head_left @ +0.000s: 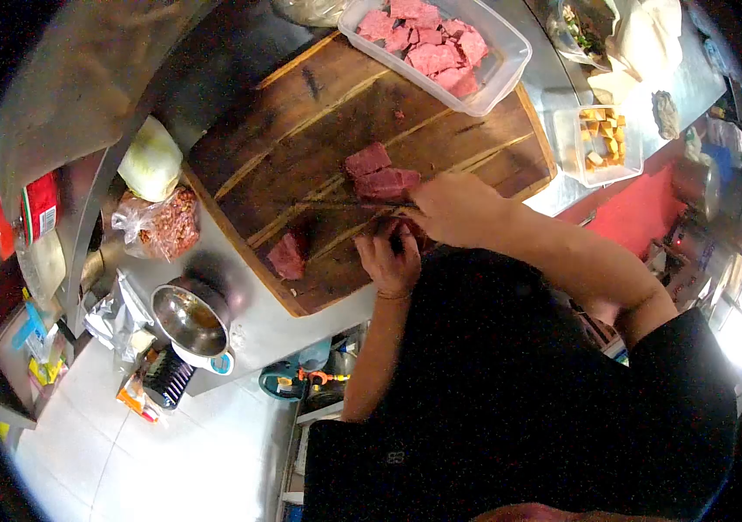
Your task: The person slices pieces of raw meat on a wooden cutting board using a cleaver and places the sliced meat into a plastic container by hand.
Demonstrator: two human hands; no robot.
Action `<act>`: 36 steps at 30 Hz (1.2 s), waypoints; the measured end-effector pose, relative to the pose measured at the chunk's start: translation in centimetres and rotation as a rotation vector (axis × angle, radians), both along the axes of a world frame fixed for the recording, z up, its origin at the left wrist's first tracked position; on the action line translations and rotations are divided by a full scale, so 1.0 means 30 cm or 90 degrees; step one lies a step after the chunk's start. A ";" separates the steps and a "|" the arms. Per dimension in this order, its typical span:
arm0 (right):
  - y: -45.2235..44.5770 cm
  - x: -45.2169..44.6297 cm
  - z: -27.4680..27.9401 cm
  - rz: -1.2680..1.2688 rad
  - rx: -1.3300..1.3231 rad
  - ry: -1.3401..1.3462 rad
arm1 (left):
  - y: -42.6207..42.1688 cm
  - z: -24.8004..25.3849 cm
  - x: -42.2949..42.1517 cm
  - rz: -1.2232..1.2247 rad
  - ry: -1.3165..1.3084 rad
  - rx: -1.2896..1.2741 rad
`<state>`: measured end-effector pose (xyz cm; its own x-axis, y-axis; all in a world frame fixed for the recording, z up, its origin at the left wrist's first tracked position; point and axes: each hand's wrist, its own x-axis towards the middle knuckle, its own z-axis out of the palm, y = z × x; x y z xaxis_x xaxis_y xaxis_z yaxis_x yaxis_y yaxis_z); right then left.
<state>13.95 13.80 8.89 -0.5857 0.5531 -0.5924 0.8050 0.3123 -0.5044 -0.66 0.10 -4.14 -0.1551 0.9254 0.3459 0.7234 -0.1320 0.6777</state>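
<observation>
My right hand (462, 210) is closed around a knife (336, 204), whose dark thin blade points left across the wooden cutting board (249, 228). Close below the blade, my left hand (388, 261) has its fingers bent down on a piece of red meat (412, 233), partly hidden by both hands. Just beyond the knife lie cut chunks of red meat (381, 178). A separate piece of meat (287, 256) rests near the board's left edge. At the board's far side stands a clear plastic container (493, 83) with several meat pieces inside.
To the right is a smaller clear tub (601, 177) of orange cubes. Left of the board sit a pale round vegetable (151, 159), a bag of reddish crumbly food (171, 228) and a metal pot (188, 320). A cloth (649, 39) lies at the upper right.
</observation>
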 end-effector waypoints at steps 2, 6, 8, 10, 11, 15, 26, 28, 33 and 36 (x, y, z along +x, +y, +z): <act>0.003 0.017 0.054 -0.028 -0.023 -0.009 | -0.031 -0.024 -0.011 -0.016 0.026 -0.018; -0.067 0.111 0.125 -0.039 -0.003 -0.043 | -0.034 -0.061 0.005 0.001 -0.012 0.055; -0.103 0.144 0.133 -0.011 -0.055 -0.096 | -0.036 -0.055 0.008 0.017 -0.032 0.074; -0.131 0.172 0.133 -0.045 -0.049 -0.082 | -0.046 -0.061 0.005 0.023 -0.030 0.062; -0.141 0.184 0.132 -0.045 -0.052 -0.082 | -0.050 -0.066 0.002 0.014 -0.021 0.055; -0.153 0.206 0.141 -0.025 -0.029 -0.069 | -0.057 -0.095 -0.023 -0.031 0.047 0.030; -0.129 0.152 0.067 0.026 -0.060 -0.127 | -0.063 -0.098 -0.016 -0.013 0.023 0.034; -0.120 0.115 0.025 0.025 -0.058 -0.092 | -0.060 -0.104 -0.006 0.007 0.010 0.035; -0.037 -0.003 -0.040 0.073 -0.026 -0.054 | -0.041 -0.083 0.002 0.019 0.028 0.045; -0.020 -0.008 -0.006 -0.009 -0.004 -0.006 | -0.032 -0.050 0.002 0.030 0.007 0.064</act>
